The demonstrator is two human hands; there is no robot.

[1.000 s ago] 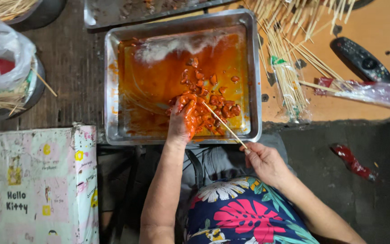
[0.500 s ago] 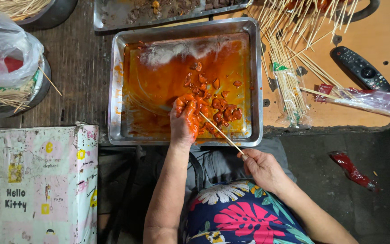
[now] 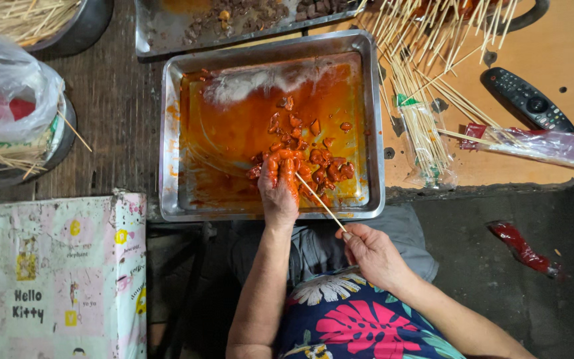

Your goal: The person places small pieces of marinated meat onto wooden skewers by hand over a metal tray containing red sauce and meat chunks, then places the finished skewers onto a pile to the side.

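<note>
Big steel tray (image 3: 372, 126) on the table edge, floor coated in orange-red marinade, meat pieces (image 3: 313, 156) clustered at its near right. Loose pile of bamboo skewers (image 3: 426, 60) just right of the tray, black remote (image 3: 527, 100) beyond. Left hand (image 3: 279, 189) inside the tray, sauce-covered fingers curled onto the meat pieces. Right hand (image 3: 370, 252) below the tray rim, pinching one skewer (image 3: 320, 203) whose tip reaches the meat.
</note>
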